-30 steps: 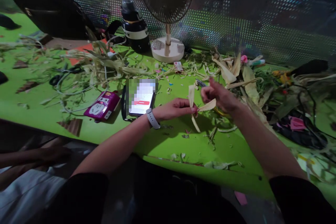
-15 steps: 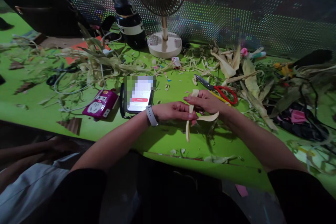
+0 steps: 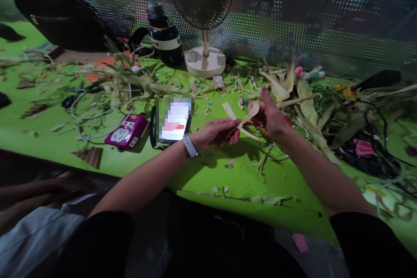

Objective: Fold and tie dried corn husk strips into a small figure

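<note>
My left hand point(image 3: 220, 132) pinches pale corn husk strips point(image 3: 250, 115) between thumb and fingers, their ends fanning out to the right. Just right of them is my right hand point(image 3: 272, 117), over the scissors, with its thumb raised away from the fingers; the fingertips are partly hidden behind a husk strip. Of the scissors, only a bit of blade and a piece of red handle point(image 3: 287, 120) show around this hand. A lit phone point(image 3: 176, 121) lies beyond my left wrist.
A purple socket block point(image 3: 127, 131) sits left of the phone. Behind are a fan point(image 3: 206, 61), a dark bottle point(image 3: 167, 43) and a black bag point(image 3: 65, 19). Husks point(image 3: 306, 100) pile at the right. Scraps litter the green table point(image 3: 202, 173). Another person's arm point(image 3: 39, 186) shows lower left.
My right hand has let go of the husk strips and moved right, over the scissors, its thumb lifting. The strips in my left hand have turned upward and to the right.
</note>
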{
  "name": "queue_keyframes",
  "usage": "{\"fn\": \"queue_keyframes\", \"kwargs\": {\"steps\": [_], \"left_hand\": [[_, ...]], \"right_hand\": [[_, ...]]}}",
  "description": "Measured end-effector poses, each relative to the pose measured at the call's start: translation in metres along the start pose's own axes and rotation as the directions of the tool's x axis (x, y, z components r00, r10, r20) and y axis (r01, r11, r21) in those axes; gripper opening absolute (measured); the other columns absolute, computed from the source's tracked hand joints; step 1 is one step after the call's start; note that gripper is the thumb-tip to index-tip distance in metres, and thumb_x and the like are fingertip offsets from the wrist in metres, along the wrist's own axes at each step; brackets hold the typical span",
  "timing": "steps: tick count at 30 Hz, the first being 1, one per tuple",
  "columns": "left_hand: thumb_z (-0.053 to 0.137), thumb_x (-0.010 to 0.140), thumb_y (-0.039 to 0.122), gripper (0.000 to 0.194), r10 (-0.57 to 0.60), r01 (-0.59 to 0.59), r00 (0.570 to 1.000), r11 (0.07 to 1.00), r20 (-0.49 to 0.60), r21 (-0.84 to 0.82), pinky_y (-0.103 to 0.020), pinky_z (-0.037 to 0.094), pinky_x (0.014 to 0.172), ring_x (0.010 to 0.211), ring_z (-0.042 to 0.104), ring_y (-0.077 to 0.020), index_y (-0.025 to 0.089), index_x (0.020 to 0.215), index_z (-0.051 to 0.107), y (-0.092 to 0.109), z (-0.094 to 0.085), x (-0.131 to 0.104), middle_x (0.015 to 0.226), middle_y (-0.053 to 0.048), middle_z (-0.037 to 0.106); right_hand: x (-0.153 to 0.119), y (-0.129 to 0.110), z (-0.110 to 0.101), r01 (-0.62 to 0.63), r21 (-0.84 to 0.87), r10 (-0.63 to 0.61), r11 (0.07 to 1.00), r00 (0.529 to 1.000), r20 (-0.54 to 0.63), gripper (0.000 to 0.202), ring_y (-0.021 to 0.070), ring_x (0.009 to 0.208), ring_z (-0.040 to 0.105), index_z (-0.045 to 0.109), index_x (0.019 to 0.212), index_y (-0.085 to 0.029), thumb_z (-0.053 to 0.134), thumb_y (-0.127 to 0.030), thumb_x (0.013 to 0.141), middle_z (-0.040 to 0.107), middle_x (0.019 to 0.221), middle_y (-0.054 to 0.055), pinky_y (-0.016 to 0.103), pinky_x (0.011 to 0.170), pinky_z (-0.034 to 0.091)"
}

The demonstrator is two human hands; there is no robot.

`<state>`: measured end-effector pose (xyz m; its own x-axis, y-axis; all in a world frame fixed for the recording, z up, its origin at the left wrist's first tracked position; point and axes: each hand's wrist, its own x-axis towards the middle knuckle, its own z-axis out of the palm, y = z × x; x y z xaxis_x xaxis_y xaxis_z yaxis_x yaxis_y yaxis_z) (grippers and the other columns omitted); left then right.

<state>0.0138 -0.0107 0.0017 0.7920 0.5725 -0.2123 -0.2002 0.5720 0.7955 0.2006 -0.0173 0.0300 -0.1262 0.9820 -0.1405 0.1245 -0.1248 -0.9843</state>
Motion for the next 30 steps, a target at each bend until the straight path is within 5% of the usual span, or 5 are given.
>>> {"fn": "queue_keyframes", "kwargs": {"steps": [4,10,17,24,30], "left_hand": [[0.071,0.075,0.034,0.028,0.008,-0.010,0.999,0.999,0.043,0.053,-0.016,0.032,0.041,0.049,0.055,-0.0061,0.013,0.091,0.064,-0.001,-0.002,-0.001,0.064,-0.002,0.066],[0.067,0.076,0.045,0.033,-0.044,0.021,0.995,0.974,0.094,0.225,-0.016,0.026,0.037,0.039,0.046,-0.0036,0.012,0.079,0.062,0.002,-0.001,-0.003,0.053,0.001,0.062],[0.066,0.077,0.047,0.036,-0.040,0.006,0.994,0.947,0.100,0.322,-0.017,0.031,0.041,0.045,0.055,-0.0075,0.011,0.078,0.062,0.000,-0.001,-0.005,0.055,-0.003,0.065],[0.069,0.075,0.042,0.034,0.195,-0.184,0.967,0.980,-0.164,0.077,-0.024,0.050,0.060,0.066,0.068,-0.0145,0.014,0.094,0.063,0.002,-0.010,0.003,0.074,-0.006,0.072],[0.073,0.066,0.049,0.041,0.360,-0.263,0.879,0.913,-0.314,0.312,-0.020,0.044,0.050,0.048,0.056,-0.0085,0.014,0.083,0.062,-0.001,-0.015,0.011,0.057,0.002,0.064]], "right_hand": [[0.001,0.004,0.003,0.032,-0.103,-0.027,0.994,0.998,0.051,0.054,0.0074,0.039,0.030,0.042,0.052,-0.021,0.056,-0.068,0.075,0.040,0.043,-0.004,0.024,0.040,0.025],[-0.001,0.002,0.011,0.069,-0.256,-0.068,0.964,0.998,0.012,0.059,0.0089,0.039,0.035,0.040,0.051,-0.021,0.041,-0.073,0.080,0.042,0.043,-0.002,0.025,0.040,0.026],[-0.001,0.001,0.011,0.081,-0.310,-0.089,0.947,0.996,-0.013,0.062,0.0096,0.040,0.040,0.042,0.050,-0.021,0.040,-0.077,0.076,0.043,0.044,-0.002,0.026,0.043,0.031],[0.000,-0.005,-0.005,-0.013,-0.200,0.020,0.980,0.999,0.034,0.066,0.0097,0.042,0.046,0.050,0.057,-0.019,0.031,-0.077,0.080,0.048,0.048,-0.001,0.024,0.045,0.037],[-0.002,0.005,0.011,0.124,-0.367,-0.057,0.922,0.981,0.188,0.048,0.0092,0.047,0.042,0.046,0.064,-0.020,0.047,-0.064,0.082,0.044,0.054,-0.004,0.023,0.047,0.035]]}}
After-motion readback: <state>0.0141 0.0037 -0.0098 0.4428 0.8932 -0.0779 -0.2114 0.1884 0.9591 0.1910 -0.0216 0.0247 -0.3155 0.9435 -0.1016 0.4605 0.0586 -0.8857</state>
